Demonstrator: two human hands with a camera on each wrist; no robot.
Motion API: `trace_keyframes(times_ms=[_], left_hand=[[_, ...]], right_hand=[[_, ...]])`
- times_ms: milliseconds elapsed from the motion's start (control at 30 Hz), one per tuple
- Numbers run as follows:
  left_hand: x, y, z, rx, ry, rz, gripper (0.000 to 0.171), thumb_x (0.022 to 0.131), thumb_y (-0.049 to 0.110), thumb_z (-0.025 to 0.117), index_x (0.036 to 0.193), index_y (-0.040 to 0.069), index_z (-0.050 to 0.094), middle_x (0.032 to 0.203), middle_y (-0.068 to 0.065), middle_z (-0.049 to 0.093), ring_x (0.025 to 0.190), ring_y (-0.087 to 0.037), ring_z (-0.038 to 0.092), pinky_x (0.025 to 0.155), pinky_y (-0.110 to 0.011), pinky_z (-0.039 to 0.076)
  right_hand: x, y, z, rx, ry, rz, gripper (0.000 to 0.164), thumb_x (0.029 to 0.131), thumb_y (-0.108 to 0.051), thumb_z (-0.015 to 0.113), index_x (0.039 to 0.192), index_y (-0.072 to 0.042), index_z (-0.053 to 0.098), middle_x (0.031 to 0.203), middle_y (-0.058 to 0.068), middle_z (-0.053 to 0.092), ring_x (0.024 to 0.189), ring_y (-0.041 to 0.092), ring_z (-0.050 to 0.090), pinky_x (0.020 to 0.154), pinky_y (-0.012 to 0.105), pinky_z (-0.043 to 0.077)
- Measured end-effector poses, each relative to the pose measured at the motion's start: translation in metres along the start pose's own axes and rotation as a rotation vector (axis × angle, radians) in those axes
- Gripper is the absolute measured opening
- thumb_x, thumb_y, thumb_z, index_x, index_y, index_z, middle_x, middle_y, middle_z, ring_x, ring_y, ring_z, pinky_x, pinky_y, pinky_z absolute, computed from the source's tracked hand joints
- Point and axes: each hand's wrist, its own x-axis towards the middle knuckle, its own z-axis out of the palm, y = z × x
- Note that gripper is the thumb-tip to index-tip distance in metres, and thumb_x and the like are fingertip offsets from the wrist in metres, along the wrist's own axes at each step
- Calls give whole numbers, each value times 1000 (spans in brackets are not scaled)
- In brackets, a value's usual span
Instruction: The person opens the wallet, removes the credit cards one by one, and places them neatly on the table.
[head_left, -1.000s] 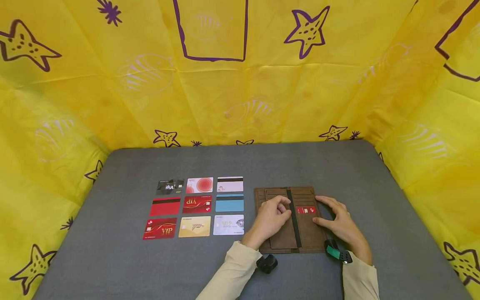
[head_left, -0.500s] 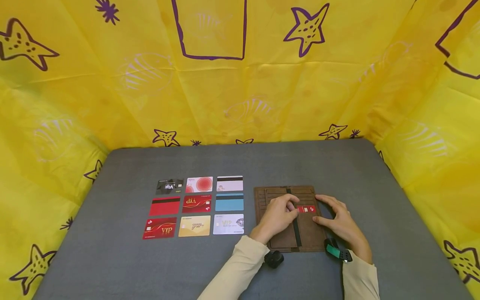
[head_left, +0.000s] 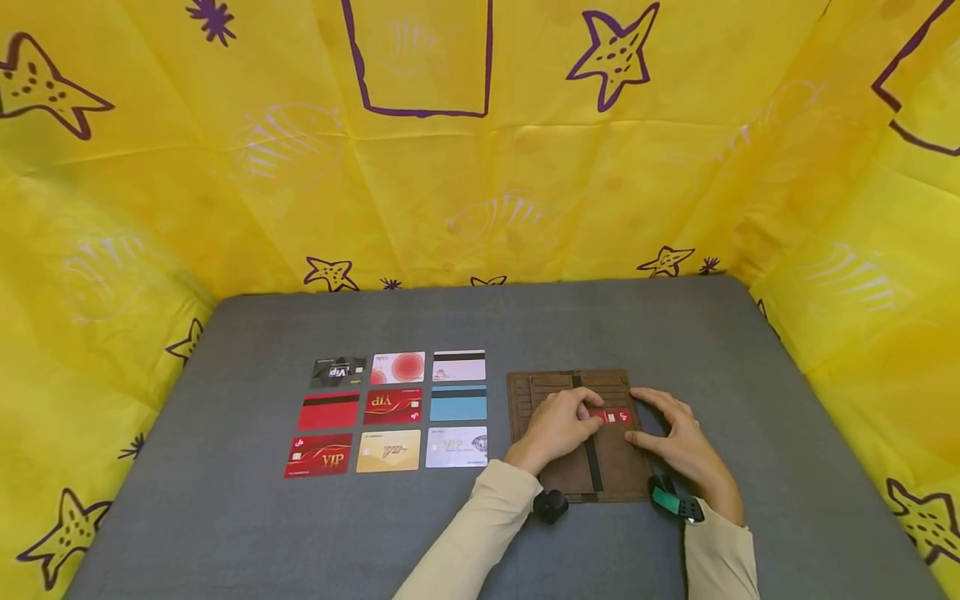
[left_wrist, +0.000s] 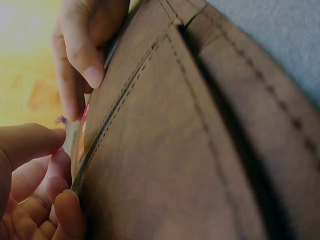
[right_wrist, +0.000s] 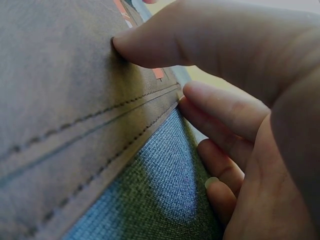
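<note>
A brown leather wallet lies spread on the grey table, a dark strap crossing its middle. From a slot on its right half shows the upper strip of a red card. At this card's left end is my left hand, fingers bent, thumb tip and forefinger either side of the strip; whether they pinch it is unclear. In the left wrist view, one fingertip meets the wallet's edge. My right hand grips the wallet's right edge; its thumb presses the leather, the fingers sit at the rim.
Left of the wallet, several cards lie in neat rows, among them a blue card, a gold card and a black card. A yellow patterned cloth hangs behind the table and along its sides.
My left hand has moved right, from the strap to the red card's left end, and now covers part of it. The right hand stays at the wallet's edge.
</note>
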Motion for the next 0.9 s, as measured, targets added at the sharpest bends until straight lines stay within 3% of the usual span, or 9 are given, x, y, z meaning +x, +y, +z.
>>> trace_keyframes(times_ms=[533, 900], left_hand=[[10, 1, 0, 105, -41, -12, 21, 88, 20, 72, 108, 19, 75, 67, 11, 56, 55, 0, 45, 51, -18, 36], [14, 6, 2, 190, -28, -75, 12, 87, 22, 72, 99, 21, 74, 69, 12, 59, 57, -1, 48, 53, -19, 37]], right_hand=[[0, -1, 0, -4, 2, -1, 65, 84, -23, 77, 141, -6, 50, 149, 23, 43, 134, 51, 24, 98, 74, 17], [0, -1, 0, -7, 11, -13, 65, 83, -22, 77, 140, -5, 51, 147, 23, 44, 134, 49, 26, 99, 72, 17]])
